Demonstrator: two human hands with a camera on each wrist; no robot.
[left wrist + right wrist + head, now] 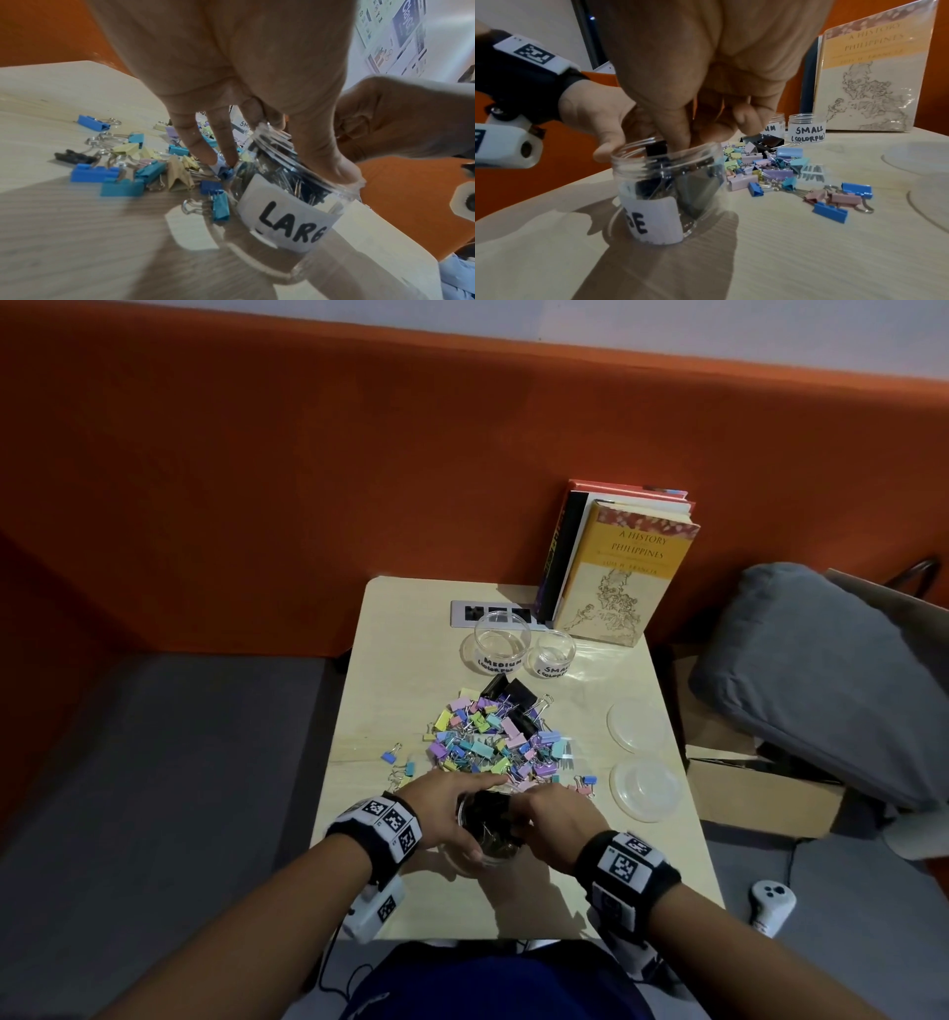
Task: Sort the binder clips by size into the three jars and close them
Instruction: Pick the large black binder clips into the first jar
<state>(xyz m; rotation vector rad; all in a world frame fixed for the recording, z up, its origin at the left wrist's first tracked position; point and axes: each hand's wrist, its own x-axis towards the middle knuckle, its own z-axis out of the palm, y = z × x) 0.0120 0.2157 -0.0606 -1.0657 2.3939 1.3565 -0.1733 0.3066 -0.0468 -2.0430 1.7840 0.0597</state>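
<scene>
Clear plastic makes much of this hard to read: the large jar (482, 834) is mostly covered by both hands in the head view, and its label shows only as "LARG" in the left wrist view and "GE" in the right wrist view. Black binder clips (680, 182) fill it, blurred behind the wall. The left hand (452, 809) grips the jar at its open rim, thumb on the near side and fingers curled over the far edge. The right hand (544, 824) has its fingers (677, 130) bunched and reaching down into the jar's mouth beside a black clip standing at the rim; whether they pinch it I cannot tell. The jar stands at the near edge of the table (667, 865), between the two wrists, with the pile of coloured clips (493, 742) just behind it and a few large black clips (508, 690) at the pile's far side.

Farther back stand two open jars: one labelled "MEDIUM (COLORFUL" (500, 644), its last letters cut off, and one labelled "SMALL (COLORFUL)" (807, 127). Two clear lids (642, 757) lie to the right, well apart from the hands. A book (621, 572) reads "A HISTORY", "PHILIPPINES"; the author line is too faint to make out.
</scene>
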